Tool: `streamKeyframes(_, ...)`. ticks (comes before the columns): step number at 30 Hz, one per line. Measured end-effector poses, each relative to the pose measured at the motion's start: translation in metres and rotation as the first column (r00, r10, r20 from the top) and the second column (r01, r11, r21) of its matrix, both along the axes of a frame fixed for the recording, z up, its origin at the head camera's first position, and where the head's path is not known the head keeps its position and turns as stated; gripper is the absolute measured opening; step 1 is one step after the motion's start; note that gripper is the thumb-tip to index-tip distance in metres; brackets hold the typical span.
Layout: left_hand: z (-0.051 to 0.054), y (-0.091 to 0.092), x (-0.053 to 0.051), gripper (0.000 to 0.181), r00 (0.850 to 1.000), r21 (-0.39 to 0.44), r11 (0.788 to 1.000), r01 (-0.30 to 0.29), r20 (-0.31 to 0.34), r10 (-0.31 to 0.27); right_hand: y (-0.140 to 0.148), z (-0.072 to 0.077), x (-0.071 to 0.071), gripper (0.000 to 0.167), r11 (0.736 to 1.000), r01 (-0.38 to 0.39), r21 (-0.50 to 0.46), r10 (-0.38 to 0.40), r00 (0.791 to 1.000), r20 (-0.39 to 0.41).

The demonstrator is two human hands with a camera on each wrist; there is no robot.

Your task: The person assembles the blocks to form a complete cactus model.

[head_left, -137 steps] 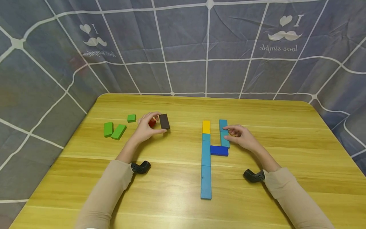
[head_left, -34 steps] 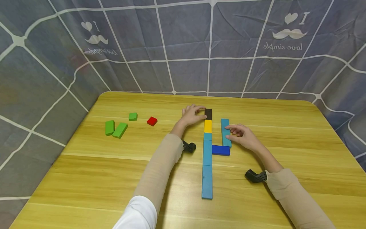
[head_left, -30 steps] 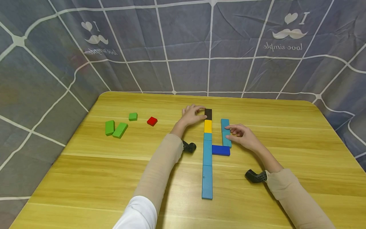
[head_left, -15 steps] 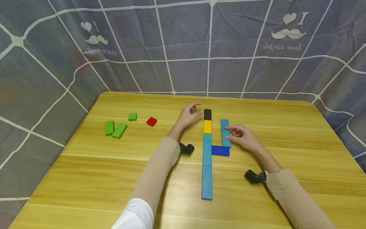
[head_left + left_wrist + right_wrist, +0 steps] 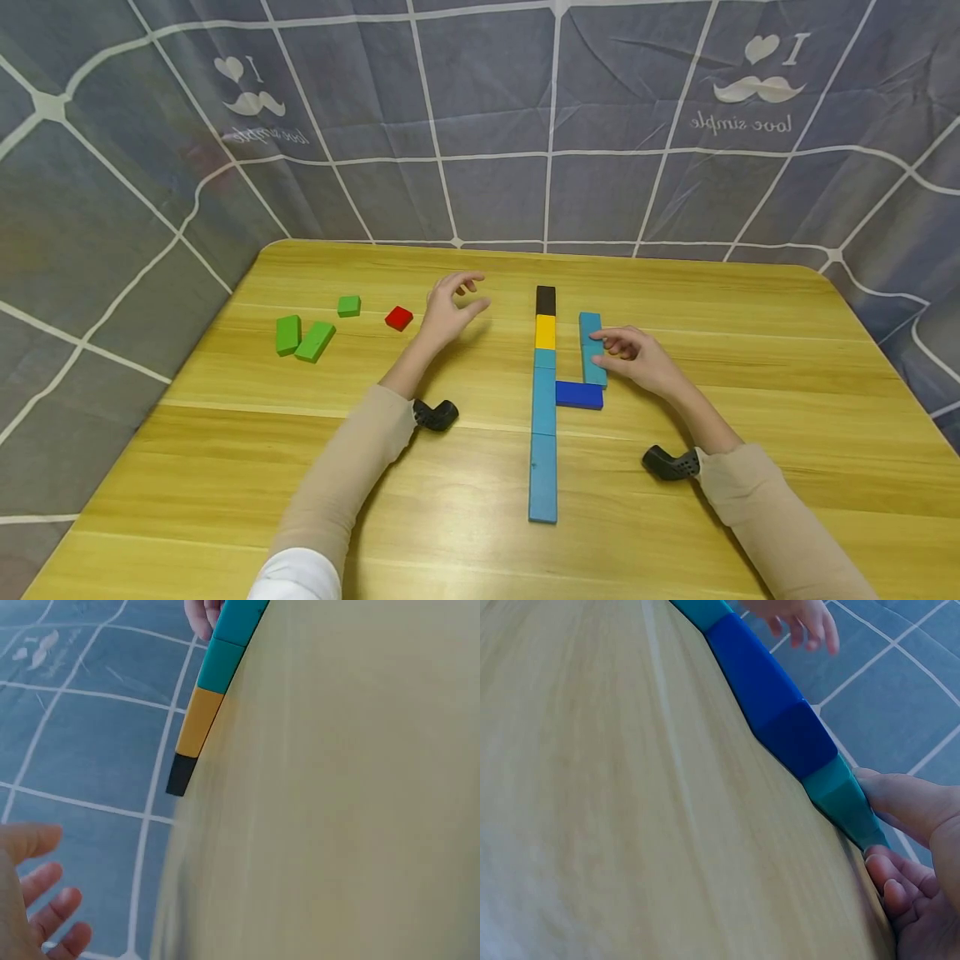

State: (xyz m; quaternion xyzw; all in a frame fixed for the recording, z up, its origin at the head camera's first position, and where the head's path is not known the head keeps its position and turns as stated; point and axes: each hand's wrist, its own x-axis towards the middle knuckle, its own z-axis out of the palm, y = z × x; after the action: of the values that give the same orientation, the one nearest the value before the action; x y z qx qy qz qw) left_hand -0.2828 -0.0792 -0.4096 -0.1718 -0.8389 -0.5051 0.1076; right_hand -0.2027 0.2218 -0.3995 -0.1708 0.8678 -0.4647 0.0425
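Note:
In the head view my left hand hangs empty between the red block and the column, thumb and fingers apart. The column runs black block, yellow block, small light blue block, then two long light blue blocks. A dark blue block juts from its right side. Above that block's outer end stand two light blue blocks in line, touched by the thumb and a fingertip of my right hand. The right wrist view shows the thumb and fingers against a teal block.
Three green blocks lie at the left of the wooden table, beyond the red one. A grey-blue curtain with white lines hangs behind the table. Black wrist devices stick out from both sleeves.
The black block came from the left in my left hand to the column's far end. My left hand has let go and moved back left. My right hand has stayed at the light blue blocks.

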Motion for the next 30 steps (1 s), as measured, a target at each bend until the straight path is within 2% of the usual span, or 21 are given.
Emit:
streamKeyframes(3, 0.002, -0.017, 0.008, 0.036, 0.999, 0.016, 1.0, -0.023, -0.024, 0.024, 0.0, 0.0, 0.0, 0.035, 1.0, 0.001, 0.001, -0.001, 1.0, 0.004)
streamKeyframes(7, 0.001, -0.044, 0.015, 0.037, 0.998, 0.001, 0.998, -0.061, -0.015, 0.061, 0.0, 0.0, 0.001, 0.034, 1.0, 0.001, -0.001, -0.001, 1.0, 0.007)
streamKeyframes(13, -0.003, -0.093, 0.021, 0.038, 0.995, -0.129, 0.987, -0.098, -0.014, 0.097, 0.0, 0.0, 0.0, 0.035, 1.0, 0.004, 0.007, -0.004, 1.0, 0.01)
streamKeyframes(17, -0.005, -0.117, 0.023, 0.036, 0.998, -0.256, 0.965, -0.06, -0.014, 0.058, 0.0, -0.001, 0.0, 0.035, 1.0, 0.007, 0.005, -0.007, 1.0, 0.012)
streamKeyframes(20, -0.006, -0.128, 0.023, 0.039, 1.0, -0.329, 0.944, -0.015, 0.019, 0.022, 0.001, -0.002, 0.0, 0.035, 1.0, 0.007, 0.006, -0.008, 1.0, 0.01)
streamKeyframes(25, -0.009, -0.136, 0.019, 0.042, 0.997, -0.414, 0.909, 0.04, 0.071, -0.012, 0.001, -0.001, 0.0, 0.035, 1.0, 0.008, 0.005, -0.008, 1.0, 0.015)
streamKeyframes(30, -0.011, -0.138, 0.02, 0.042, 0.996, -0.468, 0.881, 0.071, 0.075, -0.04, 0.0, 0.0, 0.0, 0.035, 1.0, 0.007, 0.008, -0.007, 1.0, 0.012)
